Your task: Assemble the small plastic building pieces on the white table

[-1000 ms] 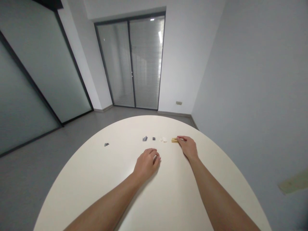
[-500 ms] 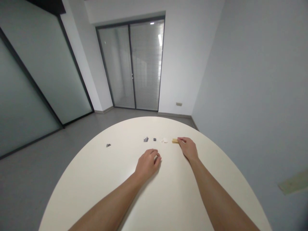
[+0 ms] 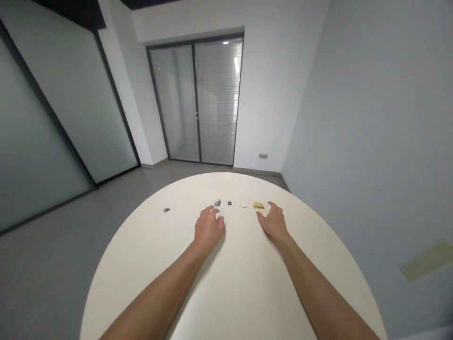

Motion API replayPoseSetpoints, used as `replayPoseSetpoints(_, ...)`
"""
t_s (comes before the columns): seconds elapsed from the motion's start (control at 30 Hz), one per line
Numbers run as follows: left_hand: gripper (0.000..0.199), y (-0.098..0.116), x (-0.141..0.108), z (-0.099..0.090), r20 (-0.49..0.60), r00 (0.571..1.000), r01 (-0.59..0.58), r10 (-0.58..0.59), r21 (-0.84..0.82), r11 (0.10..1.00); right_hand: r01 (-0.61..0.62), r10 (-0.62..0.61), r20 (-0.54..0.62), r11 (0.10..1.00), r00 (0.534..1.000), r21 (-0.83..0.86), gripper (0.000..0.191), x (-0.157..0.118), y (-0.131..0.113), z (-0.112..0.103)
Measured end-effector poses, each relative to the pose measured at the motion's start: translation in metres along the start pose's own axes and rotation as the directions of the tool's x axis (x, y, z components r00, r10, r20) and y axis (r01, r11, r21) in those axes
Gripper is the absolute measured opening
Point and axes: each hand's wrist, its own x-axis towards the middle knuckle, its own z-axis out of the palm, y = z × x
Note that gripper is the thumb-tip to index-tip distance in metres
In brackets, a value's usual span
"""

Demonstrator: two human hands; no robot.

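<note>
My right hand (image 3: 274,222) is open, thumb and fingers apart, just on the near side of a small stack of yellow pieces (image 3: 258,205). It holds nothing. Left of the yellow stack lie small white pieces (image 3: 242,205), then a tiny dark piece (image 3: 230,203) and a little group of grey pieces (image 3: 217,203). My left hand (image 3: 209,227) hovers or rests near the grey pieces, its fingers loosely curved and apart, with nothing in it. Farther left is another small grey piece (image 3: 166,210). All are too small to name by kind.
Everything lies on a round white table (image 3: 141,264). Beyond its far edge are a grey floor (image 3: 120,193), a glass door with blinds (image 3: 215,104) and a white wall with a socket (image 3: 263,156). A frosted glass partition (image 3: 71,94) stands at the left.
My right hand has let go of the yellow pieces and drawn back slightly, its fingers spreading. My left hand has moved left and a little forward, toward the grey pieces. The camera has tilted slightly.
</note>
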Motion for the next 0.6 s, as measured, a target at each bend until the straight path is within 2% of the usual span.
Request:
replayPoseSetpoints(0.17,0.054,-0.042,0.019,-0.019,-0.061,0.975,0.221,-0.212,0.223,0.95,0.071,-0.074,-0.022,0.992,0.997,-0.107,0.063,-0.031,-0.014,-0.004)
replayPoseSetpoints(0.3,0.066,-0.08,0.025,-0.025,-0.19,0.91,0.412,-0.368,0.33,0.849,0.094,-0.093,0.011,0.986,0.996,-0.139,0.054,-0.038,-0.015,-0.011)
replayPoseSetpoints(0.37,0.071,-0.095,0.026,-0.025,-0.194,0.881,0.474,-0.432,0.343,0.811,0.115,-0.112,0.028,0.984,0.993,-0.138,0.051,-0.039,-0.014,-0.014)
replayPoseSetpoints(0.43,0.073,-0.104,0.026,-0.023,-0.175,0.865,0.501,-0.47,0.345,0.793,0.136,-0.132,0.041,0.982,0.99,-0.13,0.048,-0.04,-0.014,-0.016)
replayPoseSetpoints(0.5,0.072,-0.105,0.026,-0.02,-0.15,0.871,0.489,-0.468,0.354,0.797,0.15,-0.145,0.053,0.982,0.988,-0.117,0.045,-0.042,-0.014,-0.017)
replayPoseSetpoints(0.6,0.067,-0.092,0.023,-0.017,-0.109,0.918,0.392,-0.381,0.393,0.832,0.151,-0.145,0.064,0.983,0.987,-0.103,0.043,-0.044,-0.014,-0.017)
